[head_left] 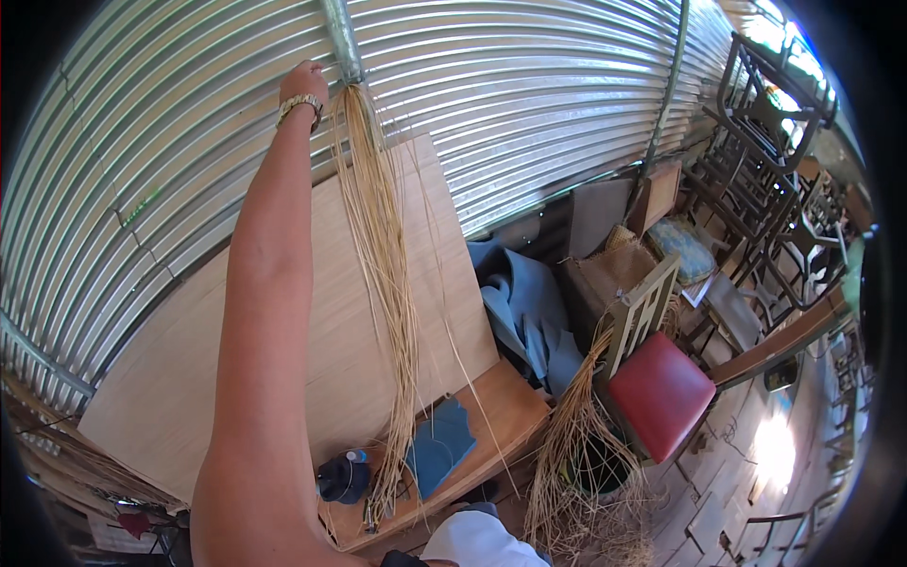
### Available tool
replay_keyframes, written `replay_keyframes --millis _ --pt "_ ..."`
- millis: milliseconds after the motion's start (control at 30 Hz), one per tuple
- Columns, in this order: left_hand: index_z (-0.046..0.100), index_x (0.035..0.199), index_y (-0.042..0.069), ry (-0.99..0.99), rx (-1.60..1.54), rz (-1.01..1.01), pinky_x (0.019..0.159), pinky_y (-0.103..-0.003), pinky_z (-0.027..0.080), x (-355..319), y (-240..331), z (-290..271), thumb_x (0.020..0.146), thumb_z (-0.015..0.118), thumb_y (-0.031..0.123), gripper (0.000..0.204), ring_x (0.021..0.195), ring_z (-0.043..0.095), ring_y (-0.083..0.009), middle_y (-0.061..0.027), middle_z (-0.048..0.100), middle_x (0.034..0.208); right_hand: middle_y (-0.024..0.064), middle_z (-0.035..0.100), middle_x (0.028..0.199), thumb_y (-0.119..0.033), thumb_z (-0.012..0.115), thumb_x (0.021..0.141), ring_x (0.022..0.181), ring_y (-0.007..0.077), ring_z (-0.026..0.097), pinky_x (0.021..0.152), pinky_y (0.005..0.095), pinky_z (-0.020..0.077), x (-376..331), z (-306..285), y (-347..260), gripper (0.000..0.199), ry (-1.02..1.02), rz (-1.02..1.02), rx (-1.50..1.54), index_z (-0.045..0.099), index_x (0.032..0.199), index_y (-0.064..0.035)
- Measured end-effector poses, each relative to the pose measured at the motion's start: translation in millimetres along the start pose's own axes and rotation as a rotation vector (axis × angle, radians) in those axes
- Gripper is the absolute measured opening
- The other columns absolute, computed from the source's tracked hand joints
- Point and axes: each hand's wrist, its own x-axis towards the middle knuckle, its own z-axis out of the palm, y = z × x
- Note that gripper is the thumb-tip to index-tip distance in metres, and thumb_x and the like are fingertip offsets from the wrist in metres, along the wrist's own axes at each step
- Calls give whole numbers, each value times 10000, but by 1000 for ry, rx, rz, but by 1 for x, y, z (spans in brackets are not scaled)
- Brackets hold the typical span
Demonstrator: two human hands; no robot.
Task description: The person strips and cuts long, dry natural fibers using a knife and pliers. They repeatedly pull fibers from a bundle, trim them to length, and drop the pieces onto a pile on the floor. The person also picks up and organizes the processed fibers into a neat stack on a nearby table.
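My left arm reaches up along the picture's left half, with a metal-banded watch (300, 102) on the wrist. At its end my left hand (304, 79) is closed, with its back toward me and the fingers mostly hidden. It is just left of a metal pole (342, 42) on the wall. From the pole hangs a long bundle of straw-coloured strands (378, 208), its top gathered close to my hand. Whether the fingers grip a strand cannot be made out. The bundle falls across a large pale wood panel (350, 312). My right hand is out of view.
Corrugated metal wall (529, 104) stands behind. A brown wooden surface (510, 402) below bears a blue sheet (441, 444) and a dark jug (342, 479). Rightward are grey-blue material (539, 293), a red-seated chair (661, 395), more strands (576, 454) and stacked chair frames (756, 161).
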Motion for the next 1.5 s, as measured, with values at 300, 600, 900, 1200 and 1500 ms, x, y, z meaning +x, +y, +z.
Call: replay_keyframes --millis 300,600,900,1200,1500 --pt "698 1050 184 -187 -140 -50 856 -361 505 28 -59 73 888 553 217 220 989 653 -252 -79 690 1055 161 565 662 -303 484 924 594 298 566 541 420 434 2 -7 -16 340 -17 39 -14 572 838 14" --pt "702 1054 117 44 -393 -164 923 -401 464 0 -64 101 902 429 488 485 1041 625 -318 -170 672 1067 139 547 634 -291 489 927 557 270 553 508 400 427 0 -8 -18 317 -18 78 -7 560 830 2" --pt "669 1035 -26 -336 -105 -135 911 -425 477 -17 22 73 666 674 678 795 1035 621 -364 -258 640 1089 117 528 606 -280 495 930 521 243 541 475 381 419 -4 -9 -18 296 -23 114 15 547 822 -10" --pt "641 1047 -38 -300 122 -22 839 -426 521 -3 -31 106 709 750 448 602 977 649 -353 -271 646 1041 95 510 577 -268 500 933 484 215 528 442 361 411 -13 -13 -8 276 -27 161 28 535 814 -22" --pt "603 883 50 -637 -843 -344 507 -286 448 -28 -58 124 838 694 302 271 569 552 -133 -16 568 651 73 492 549 -257 505 936 447 187 516 409 341 403 -97 -62 131 259 45 250 195 523 806 -34"
